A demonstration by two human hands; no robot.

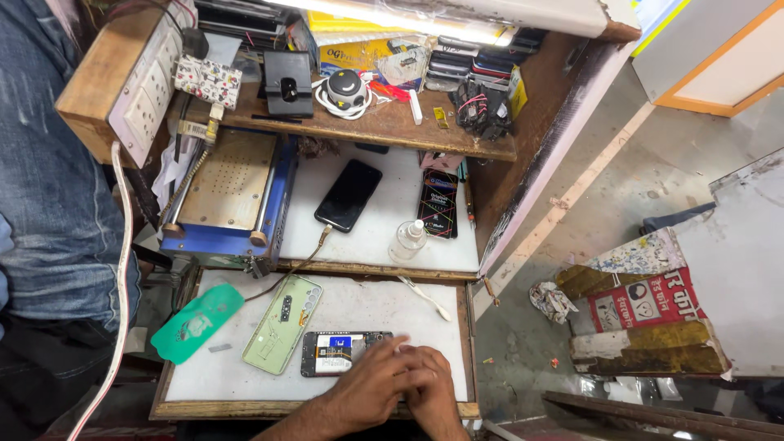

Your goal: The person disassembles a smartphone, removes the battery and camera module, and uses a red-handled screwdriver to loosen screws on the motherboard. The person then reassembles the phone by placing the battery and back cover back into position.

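An opened phone [339, 353] lies flat on the white work board [367, 306], its circuit board and blue part showing. My left hand [369, 382] comes in from the bottom edge and rests on the phone's right end, holding it down. My right hand [430, 390] lies right beside it, and its fingers touch the left hand's fingers. Whether the right hand holds anything is hidden. A pale green phone back cover [282, 325] lies just left of the opened phone.
A green soft case [198, 322] overhangs the board's left edge. Behind are a black phone [349, 194] on a cable, a small clear bottle [407, 240], a dark package [438, 202] and a blue heating-plate machine [229, 184]. A person in jeans [49, 196] stands at left.
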